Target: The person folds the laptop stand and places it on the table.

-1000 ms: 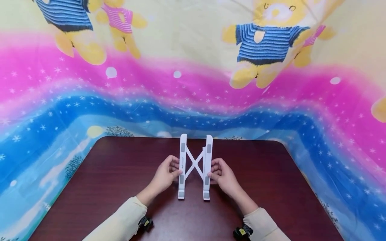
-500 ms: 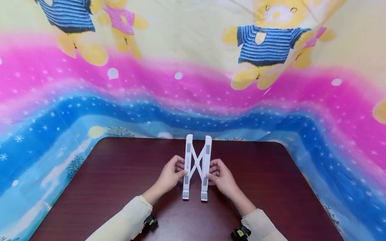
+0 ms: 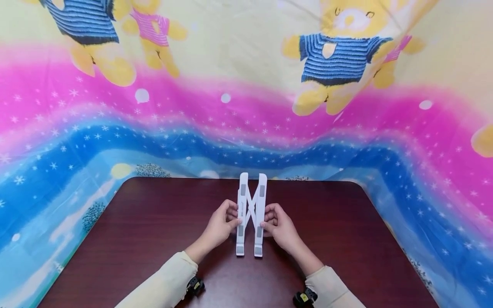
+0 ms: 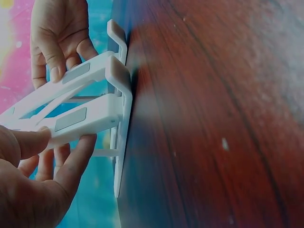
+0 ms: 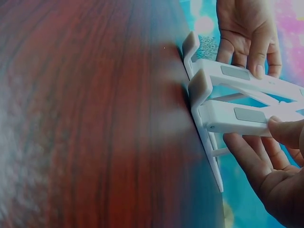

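Observation:
A white folding laptop stand (image 3: 259,214) with grey pads stands on the table, its two side rails joined by crossed bars and only a narrow gap apart. My left hand (image 3: 219,223) pinches the left rail, thumb on top and fingers beneath. On the opposite side my right hand (image 3: 283,227) holds the right rail in the same way. The left wrist view shows the stand's upturned front lips (image 4: 118,73) and the left thumb beside a grey pad (image 4: 71,118). In the right wrist view, the right thumb presses the near rail (image 5: 232,124) and the fingers curl below it.
The dark red-brown wooden table (image 3: 154,222) has rounded far corners. Behind it and around its sides hangs a patterned cloth (image 3: 246,111) with bears and snowflakes. A small black device (image 3: 195,285) sits at the left cuff, another (image 3: 305,297) at the right.
The stand's two rails have come closer together and its crossed bars have narrowed. My left hand has moved right and my right hand slightly left, both keeping their grip.

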The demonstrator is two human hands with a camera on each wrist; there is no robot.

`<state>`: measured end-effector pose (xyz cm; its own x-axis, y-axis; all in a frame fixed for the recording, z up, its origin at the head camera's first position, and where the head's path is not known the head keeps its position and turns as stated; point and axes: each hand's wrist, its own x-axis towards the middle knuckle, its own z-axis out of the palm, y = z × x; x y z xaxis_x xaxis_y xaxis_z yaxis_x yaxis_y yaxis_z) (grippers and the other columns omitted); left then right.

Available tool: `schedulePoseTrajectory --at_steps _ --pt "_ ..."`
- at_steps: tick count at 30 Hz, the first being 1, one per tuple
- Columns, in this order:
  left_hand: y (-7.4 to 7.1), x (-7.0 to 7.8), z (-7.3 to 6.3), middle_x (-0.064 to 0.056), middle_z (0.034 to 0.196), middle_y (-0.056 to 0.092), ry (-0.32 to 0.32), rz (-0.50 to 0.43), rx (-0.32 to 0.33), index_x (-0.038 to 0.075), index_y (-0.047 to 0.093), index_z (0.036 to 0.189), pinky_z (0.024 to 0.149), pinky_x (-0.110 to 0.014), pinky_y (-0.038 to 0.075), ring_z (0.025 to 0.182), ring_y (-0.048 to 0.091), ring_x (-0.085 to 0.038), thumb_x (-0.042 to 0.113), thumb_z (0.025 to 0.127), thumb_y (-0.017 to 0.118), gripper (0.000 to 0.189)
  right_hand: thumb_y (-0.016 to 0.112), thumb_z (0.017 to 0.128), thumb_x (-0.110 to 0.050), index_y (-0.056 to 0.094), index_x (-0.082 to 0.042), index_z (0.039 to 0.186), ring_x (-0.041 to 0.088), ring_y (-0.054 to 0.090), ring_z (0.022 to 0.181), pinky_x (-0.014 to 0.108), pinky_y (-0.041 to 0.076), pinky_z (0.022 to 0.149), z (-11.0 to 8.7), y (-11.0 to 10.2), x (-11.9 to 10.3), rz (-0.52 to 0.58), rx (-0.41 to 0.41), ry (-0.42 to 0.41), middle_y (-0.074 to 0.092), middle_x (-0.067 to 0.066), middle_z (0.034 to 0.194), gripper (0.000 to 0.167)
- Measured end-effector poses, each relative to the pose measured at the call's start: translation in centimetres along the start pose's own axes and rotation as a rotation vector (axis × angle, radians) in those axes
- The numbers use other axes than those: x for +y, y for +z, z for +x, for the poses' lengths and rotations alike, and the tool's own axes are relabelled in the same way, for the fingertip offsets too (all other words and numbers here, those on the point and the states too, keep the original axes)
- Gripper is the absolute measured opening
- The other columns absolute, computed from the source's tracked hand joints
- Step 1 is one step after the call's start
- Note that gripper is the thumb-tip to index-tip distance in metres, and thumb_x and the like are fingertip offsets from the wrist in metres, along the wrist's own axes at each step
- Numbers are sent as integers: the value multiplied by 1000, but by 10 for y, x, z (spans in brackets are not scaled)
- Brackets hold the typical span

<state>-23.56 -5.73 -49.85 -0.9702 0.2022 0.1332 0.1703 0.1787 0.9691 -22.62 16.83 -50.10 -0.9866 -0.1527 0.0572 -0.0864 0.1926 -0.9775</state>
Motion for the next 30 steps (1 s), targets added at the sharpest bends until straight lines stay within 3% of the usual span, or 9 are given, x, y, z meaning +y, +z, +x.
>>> schedulePoseTrajectory --at_steps 9,17,30 --pt "3 1 2 -15 102 62 6 13 -10 8 57 116 61 -46 62 84 65 -21 -7 92 69 31 68 92 10 54 -11 121 28 65 81 49 63 68 1 3 1 2 5 -4 62 16 96 38" --pt "5 0 5 -15 102 61 16 9 -33 8 56 117 62 -47 62 84 65 -21 -6 92 68 31 66 93 9 52 -11 123 37 66 82 49 63 66 3 9 -1 -21 1 -10 61 16 95 38" --pt "14 2 6 -14 103 62 32 26 -57 9 55 119 63 -47 62 86 65 -21 -5 94 67 31 66 93 9 51 -10 123 30 67 76 51 63 65 2 11 3 2 -5 -21 61 17 91 39"
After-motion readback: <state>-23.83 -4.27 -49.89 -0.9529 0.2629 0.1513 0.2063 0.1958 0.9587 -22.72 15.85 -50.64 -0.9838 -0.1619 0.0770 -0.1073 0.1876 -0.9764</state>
